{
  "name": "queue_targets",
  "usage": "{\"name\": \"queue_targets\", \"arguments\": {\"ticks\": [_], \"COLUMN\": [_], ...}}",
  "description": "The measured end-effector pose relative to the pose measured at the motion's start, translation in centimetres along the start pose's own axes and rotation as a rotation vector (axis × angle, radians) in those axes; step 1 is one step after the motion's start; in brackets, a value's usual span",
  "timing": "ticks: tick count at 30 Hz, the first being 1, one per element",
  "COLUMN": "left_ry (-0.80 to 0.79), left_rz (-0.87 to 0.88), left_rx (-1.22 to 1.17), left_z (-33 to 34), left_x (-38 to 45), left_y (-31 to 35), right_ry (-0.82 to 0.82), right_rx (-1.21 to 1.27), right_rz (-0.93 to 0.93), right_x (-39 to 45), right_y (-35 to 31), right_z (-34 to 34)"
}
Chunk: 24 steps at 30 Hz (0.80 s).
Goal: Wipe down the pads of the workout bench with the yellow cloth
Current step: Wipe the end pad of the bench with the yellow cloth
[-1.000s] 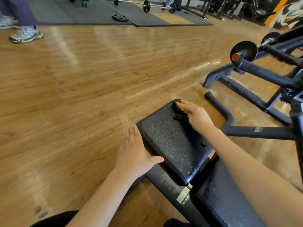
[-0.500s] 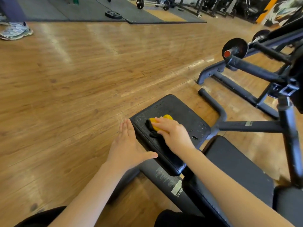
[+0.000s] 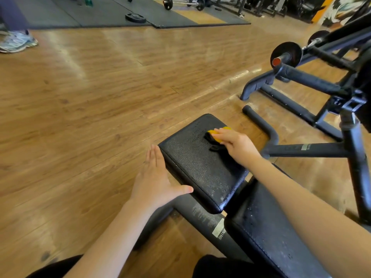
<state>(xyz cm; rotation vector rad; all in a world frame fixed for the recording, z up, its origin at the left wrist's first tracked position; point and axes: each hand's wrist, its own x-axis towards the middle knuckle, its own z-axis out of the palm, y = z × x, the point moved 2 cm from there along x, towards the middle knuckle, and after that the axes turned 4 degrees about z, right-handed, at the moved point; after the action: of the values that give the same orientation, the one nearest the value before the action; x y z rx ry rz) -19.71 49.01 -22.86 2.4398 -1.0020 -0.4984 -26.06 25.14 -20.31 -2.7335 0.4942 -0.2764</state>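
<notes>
The black seat pad [image 3: 192, 163] of the workout bench lies in front of me, with wet specks on its near end. My right hand [image 3: 236, 145] presses the yellow cloth [image 3: 215, 133] onto the pad's far right part; only a small edge of cloth shows beyond the fingers. My left hand [image 3: 154, 181] lies flat against the pad's left side, fingers straight, thumb resting on the near left edge. The larger back pad [image 3: 267, 233] sits lower right, partly under my right forearm.
The bench's black steel frame [image 3: 301, 150] and floor bar [image 3: 261, 123] stand to the right, beside another machine with a weight plate [image 3: 286, 54]. Wooden floor spreads left. A person's shoe [image 3: 16, 42] is far left; a loose plate [image 3: 135, 18] and barbell lie on dark mats.
My right hand slid the cloth from the pad's far corner toward its near left, then back out to the far right part. My left hand stayed against the pad's side.
</notes>
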Motion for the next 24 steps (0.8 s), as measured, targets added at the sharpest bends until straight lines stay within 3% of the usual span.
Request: {"name": "queue_targets", "arguments": {"ticks": [7, 10, 13, 18, 24], "left_ry": [0.039, 0.041, 0.040, 0.029, 0.017], "left_rz": [-0.010, 0.004, 0.015, 0.008, 0.013], "left_rx": [0.037, 0.059, 0.054, -0.012, -0.015], "left_z": [0.3, 0.4, 0.4, 0.1, 0.1], "left_x": [0.2, 0.0, -0.1, 0.2, 0.1], "left_y": [0.6, 0.6, 0.6, 0.9, 1.2], "right_ry": [0.179, 0.198, 0.150, 0.199, 0.118], "right_rx": [0.029, 0.043, 0.062, 0.000, -0.010], "right_rz": [0.286, 0.303, 0.218, -0.204, -0.283], "right_x": [2.3, 1.4, -1.3, -6.7, -7.3], "right_y": [1.5, 0.5, -2.3, -8.9, -7.5], "right_z": [0.7, 1.9, 2.7, 3.1, 3.1]}}
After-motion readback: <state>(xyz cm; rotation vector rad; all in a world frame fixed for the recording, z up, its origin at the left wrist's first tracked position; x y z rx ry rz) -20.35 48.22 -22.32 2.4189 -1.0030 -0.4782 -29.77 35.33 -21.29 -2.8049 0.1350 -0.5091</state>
